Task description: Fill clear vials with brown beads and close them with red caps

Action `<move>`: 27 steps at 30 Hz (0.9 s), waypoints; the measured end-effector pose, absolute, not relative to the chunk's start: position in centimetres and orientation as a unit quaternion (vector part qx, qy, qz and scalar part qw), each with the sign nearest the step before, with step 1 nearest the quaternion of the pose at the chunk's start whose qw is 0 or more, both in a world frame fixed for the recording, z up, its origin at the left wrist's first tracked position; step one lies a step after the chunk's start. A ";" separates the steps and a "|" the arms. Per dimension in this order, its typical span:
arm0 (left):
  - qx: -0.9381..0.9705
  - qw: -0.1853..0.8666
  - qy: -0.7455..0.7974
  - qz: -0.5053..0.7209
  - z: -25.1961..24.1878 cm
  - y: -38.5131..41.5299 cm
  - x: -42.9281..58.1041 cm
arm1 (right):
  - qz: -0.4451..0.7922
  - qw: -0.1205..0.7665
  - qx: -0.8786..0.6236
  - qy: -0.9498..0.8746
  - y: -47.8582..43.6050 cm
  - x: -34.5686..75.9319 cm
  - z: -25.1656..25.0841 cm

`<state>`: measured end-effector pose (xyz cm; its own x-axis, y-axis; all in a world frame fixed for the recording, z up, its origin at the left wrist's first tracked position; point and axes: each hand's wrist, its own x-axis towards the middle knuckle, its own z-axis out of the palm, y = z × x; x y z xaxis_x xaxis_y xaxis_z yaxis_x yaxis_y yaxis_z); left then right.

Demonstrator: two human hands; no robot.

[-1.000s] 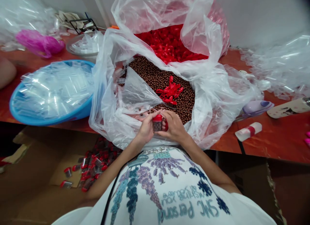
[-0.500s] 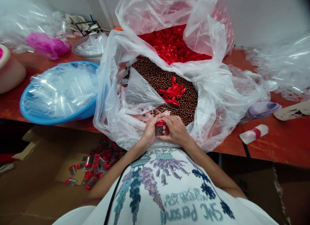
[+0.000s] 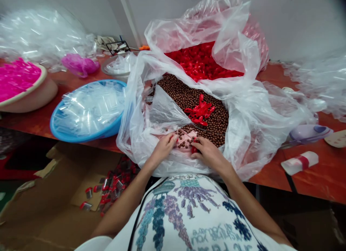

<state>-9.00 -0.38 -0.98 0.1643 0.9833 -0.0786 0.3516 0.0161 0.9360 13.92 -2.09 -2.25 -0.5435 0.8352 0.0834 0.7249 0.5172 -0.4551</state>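
My left hand (image 3: 164,147) rests at the near edge of a clear plastic bag (image 3: 243,117) full of small brown beads (image 3: 186,96), its fingers curled down onto the beads; what they hold is hidden. My right hand (image 3: 208,153) lies beside it with its fingers closed on a small red piece (image 3: 194,149). A heap of loose red caps (image 3: 200,111) lies on the beads just beyond both hands. Behind it, a second bag holds many more red caps (image 3: 202,62).
A blue basin (image 3: 81,135) of clear plastic pieces stands to the left, and a bowl of pink pieces (image 3: 16,76) at the far left. On the floor, a cardboard box (image 3: 40,215) holds several red-capped containers (image 3: 108,188). A white-and-red item (image 3: 298,162) lies at the right.
Both hands have lowered from holding a red-capped container up together to the beads at the bag's near edge. The container no longer shows. The view has shifted left, so the pink bowl appears.
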 end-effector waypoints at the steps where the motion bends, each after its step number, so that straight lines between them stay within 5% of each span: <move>1: 0.644 0.451 0.538 0.303 -1.3 -0.5 -8.8 | 0.190 0.146 -0.451 -0.859 -2.1 13.8 -2.3; 6: 0.748 0.387 0.526 0.116 -0.9 -1.0 -7.9 | 0.227 0.181 -0.451 -0.844 -2.3 13.8 -2.6; 11: 0.811 0.295 0.505 -0.016 0.0 -0.4 -7.1 | 0.264 0.316 -0.505 -0.758 -2.0 14.5 -3.1; 21: 0.829 0.305 0.467 0.032 1.5 2.8 -7.8 | 0.393 0.395 -0.546 -0.626 -1.5 15.3 -4.1; 27: 0.704 0.205 0.657 0.175 3.2 11.5 -11.7 | 0.384 0.372 -0.525 -0.662 -1.6 15.1 -4.4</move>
